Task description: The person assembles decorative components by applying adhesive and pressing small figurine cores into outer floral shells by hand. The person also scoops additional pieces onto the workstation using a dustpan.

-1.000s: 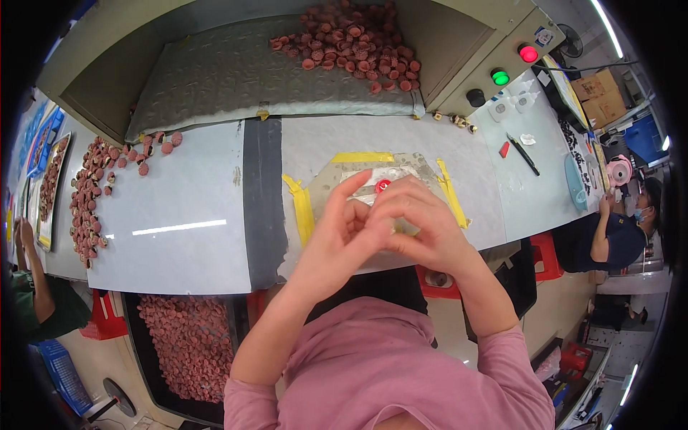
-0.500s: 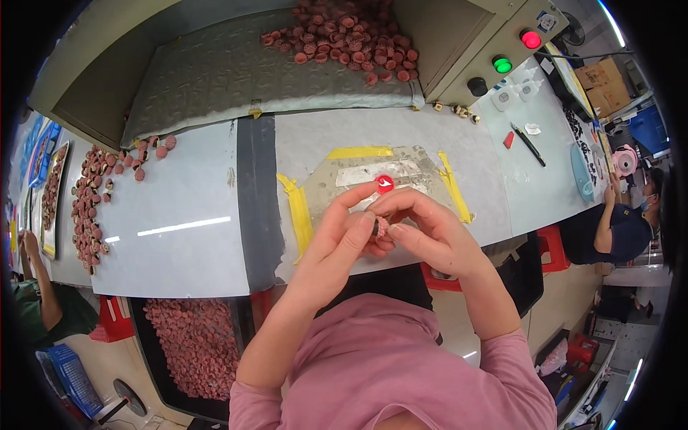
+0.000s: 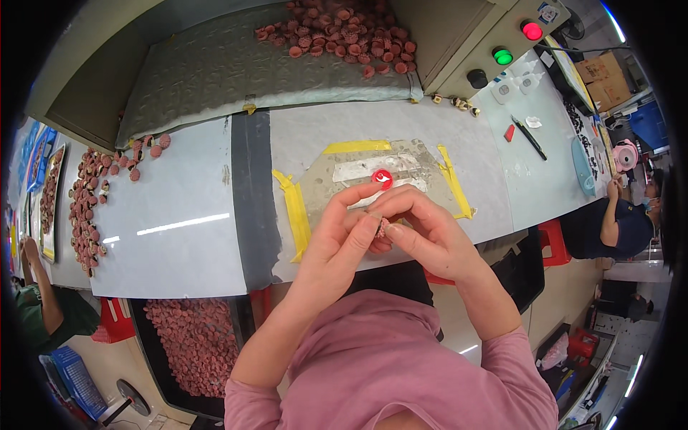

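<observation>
A small pink bumpy piece [image 3: 383, 228], like a lychee-skin shell, is pinched between my two hands over the front edge of the table. My left hand [image 3: 335, 240] has its thumb and fingers closed around the left side of it. On the other side, the thumb and fingertips of my right hand [image 3: 436, 242] press against it. My fingers hide most of the piece. Just beyond my fingertips lies a red round disc [image 3: 383, 178] with a white mark, on a grey patch of table [image 3: 322, 175] framed by yellow tape [image 3: 292, 215].
Pink bumpy cups [image 3: 351, 36] are heaped on the machine's grey belt [image 3: 193, 79]. More pink pieces [image 3: 87, 222] lie at the table's left. A black bin [image 3: 147, 358] full of them stands below. At right are a craft knife [image 3: 529, 137] and small cream-and-black pieces [image 3: 466, 109]. People work on both sides.
My fingers have shifted slightly around the pink piece, and its dark side, visible earlier, is now mostly covered. The whole view has moved a little.
</observation>
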### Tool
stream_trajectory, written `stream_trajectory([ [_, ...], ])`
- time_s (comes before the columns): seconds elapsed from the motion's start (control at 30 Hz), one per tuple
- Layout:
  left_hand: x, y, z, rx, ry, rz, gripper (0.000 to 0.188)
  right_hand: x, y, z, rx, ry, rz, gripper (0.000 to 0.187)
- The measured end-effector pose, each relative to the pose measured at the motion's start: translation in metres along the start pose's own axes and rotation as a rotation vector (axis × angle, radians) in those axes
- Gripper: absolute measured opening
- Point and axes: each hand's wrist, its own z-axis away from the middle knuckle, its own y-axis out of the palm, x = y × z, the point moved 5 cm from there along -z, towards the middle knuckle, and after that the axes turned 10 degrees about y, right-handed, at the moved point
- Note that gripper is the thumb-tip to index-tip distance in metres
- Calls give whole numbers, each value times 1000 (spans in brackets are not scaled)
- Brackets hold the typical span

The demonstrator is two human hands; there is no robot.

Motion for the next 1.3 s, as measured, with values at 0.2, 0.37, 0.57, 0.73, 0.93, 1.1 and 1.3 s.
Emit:
stream_trajectory([
  [0.2, -2, 1, 0, 19, 26, -36, 38, -4, -1, 0, 74, 79, -155, 16],
  [0.37, -10, 4, 0, 46, 7, -51, 38, 4, -1, 1, 66, 63, -76, 16],
  [0.57, -66, -45, 0, -126, 155, -1016, 23, 15, -57, 10, -306, -69, 390, 20],
  [0.73, -138, -139, 0, -321, 520, -1918, 16, 7, -147, -9, -592, -25, 548, 17],
  [0.93, -164, -184, -1, -534, 500, -2019, 27, 4, -176, -58, -658, -190, 904, 19],
  [1.1, -126, -107, -60, -225, 645, -1839, 29, 1, -174, -63, -667, -203, 1118, 18],
  [1.3, -66, -22, -156, 74, 542, -1471, 25, -3, -143, -20, -469, -11, 694, 23],
])
